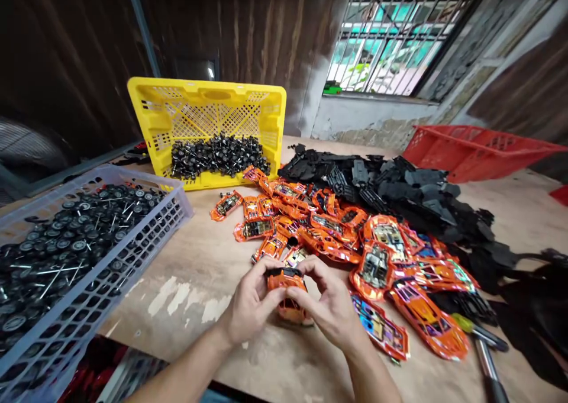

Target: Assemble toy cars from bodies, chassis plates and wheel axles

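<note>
Between my two hands is an orange toy car (290, 293), with a black part along its far end. My left hand (252, 302) is closed on the car's left side, thumb on top. From the other side my right hand (331, 302) grips it, its thumb also pressing the top. The car is just above or on the table; which one I cannot tell. Just beyond my hands lies a heap of orange toy car bodies (328, 243), some with their insides facing up. To the right of my right hand rests an upturned car body (382, 327).
A pale crate (146, 243) of black wheels and axles stands left. A tilted yellow crate (206, 92) holds more wheels. Black plastic chassis parts (377, 181) are piled behind the bodies. A red crate (479, 148) is back right; a hammer (487, 355) lies front right.
</note>
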Demonstrator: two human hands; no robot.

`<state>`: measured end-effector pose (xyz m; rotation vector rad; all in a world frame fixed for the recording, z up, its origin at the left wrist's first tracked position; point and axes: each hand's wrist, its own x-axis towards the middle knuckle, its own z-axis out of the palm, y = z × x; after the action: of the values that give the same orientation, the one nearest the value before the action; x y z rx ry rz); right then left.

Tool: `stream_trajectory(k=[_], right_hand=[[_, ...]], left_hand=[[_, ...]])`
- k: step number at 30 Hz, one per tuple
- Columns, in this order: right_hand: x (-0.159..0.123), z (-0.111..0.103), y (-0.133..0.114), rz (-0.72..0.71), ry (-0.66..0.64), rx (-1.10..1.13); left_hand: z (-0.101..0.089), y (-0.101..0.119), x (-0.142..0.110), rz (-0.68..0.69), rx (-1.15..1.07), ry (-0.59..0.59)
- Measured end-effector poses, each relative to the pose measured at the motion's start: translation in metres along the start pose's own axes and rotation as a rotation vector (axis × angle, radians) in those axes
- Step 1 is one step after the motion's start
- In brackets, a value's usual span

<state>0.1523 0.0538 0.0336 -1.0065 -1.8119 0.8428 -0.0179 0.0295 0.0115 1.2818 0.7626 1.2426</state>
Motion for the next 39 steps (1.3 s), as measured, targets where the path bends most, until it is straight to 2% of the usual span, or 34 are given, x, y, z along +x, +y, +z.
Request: stream_trajectory(k=[3, 6, 11, 13, 16, 18, 20, 25, 28, 32, 35, 39], right_hand=[[-0.007, 0.000, 0.001, 0.033, -0.014, -0.003], [-0.011, 0.003, 0.000, -0.016, 0.010, -0.056], [-0.015, 0.004, 0.003, -0.080, 0.089, -0.093], [-0.016, 0.004, 0.007, -0.046, 0.111, -0.073], [-0.017, 0.007, 0.013, 0.007, 0.114, -0.016], [-0.019, 0.011, 0.015, -0.003, 0.140, -0.024], [-0.020, 0.014, 0.017, -0.029, 0.188, -0.061], [-0.027, 0.014, 0.023, 0.010, 0.215, -0.025], [-0.026, 0.005, 0.018, -0.016, 0.116, 0.006], [-0.018, -0.009, 0.006, -0.102, -0.036, -0.083], [-0.017, -0.014, 0.004, -0.114, -0.056, -0.117], [-0.022, -0.015, 0.005, -0.124, -0.015, -0.160]], left_hand=[[-0.009, 0.000, -0.001, 0.010, 0.127, -0.053], [-0.013, 0.003, -0.002, 0.023, 0.227, -0.082], [-0.010, 0.001, 0.001, 0.037, 0.225, -0.077], [-0.006, -0.003, 0.003, 0.020, 0.171, -0.038], [0.004, -0.012, 0.001, -0.030, 0.054, 0.097], [0.012, -0.018, -0.004, -0.079, 0.000, 0.182], [0.020, -0.023, -0.010, -0.125, -0.039, 0.215], [0.024, -0.024, -0.014, -0.167, -0.073, 0.143], [0.013, -0.015, -0.007, -0.110, 0.022, 0.068], [-0.002, -0.002, 0.000, 0.044, 0.201, -0.057], [-0.004, 0.002, 0.000, 0.055, 0.235, -0.052], [-0.003, 0.002, -0.003, 0.057, 0.250, -0.056]])
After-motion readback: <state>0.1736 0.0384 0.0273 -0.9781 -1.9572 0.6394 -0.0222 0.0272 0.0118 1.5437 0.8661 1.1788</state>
